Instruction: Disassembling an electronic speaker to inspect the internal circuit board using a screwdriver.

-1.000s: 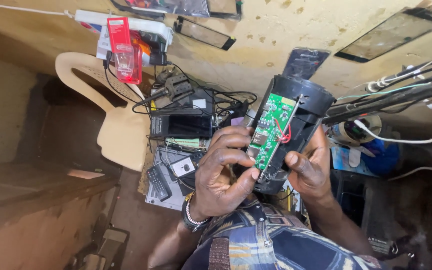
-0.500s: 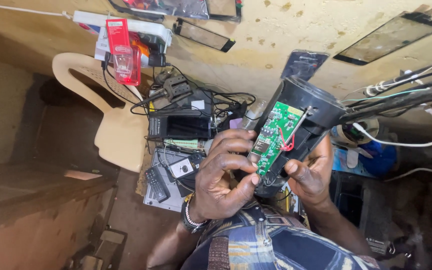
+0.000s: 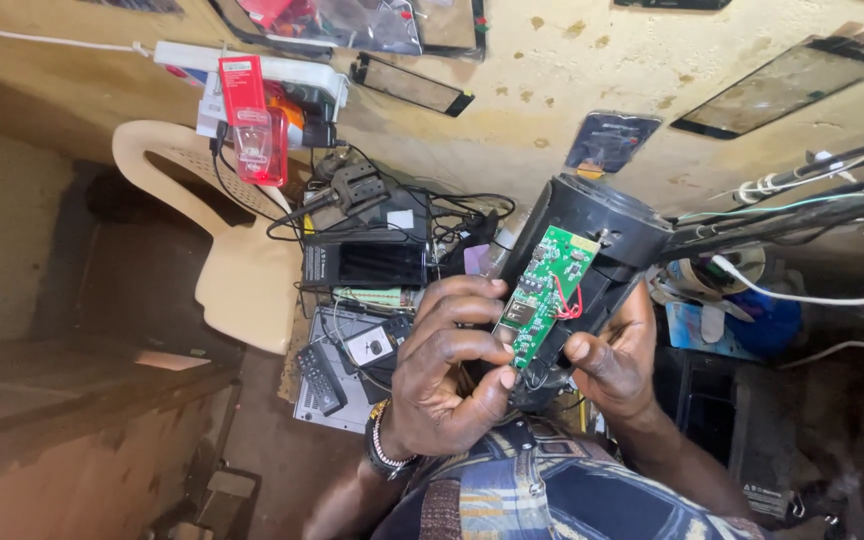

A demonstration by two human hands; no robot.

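A: What's being held, biggest first?

B: A black cylindrical speaker housing point(image 3: 592, 260), raised in front of the cluttered table point(image 3: 347, 395) edge; the right hand point(image 3: 617, 365) is wrapped round its lower side, clamped on it.

A: And the board?

B: The green circuit board point(image 3: 544, 295) lies along the housing's open side; the left hand point(image 3: 447, 375) pinches its lower edge, fingers closed on it; thin red wires point(image 3: 567, 303) tie it to the housing.

A: Advice?

B: I'd judge: grip edges only; keep the wires slack.
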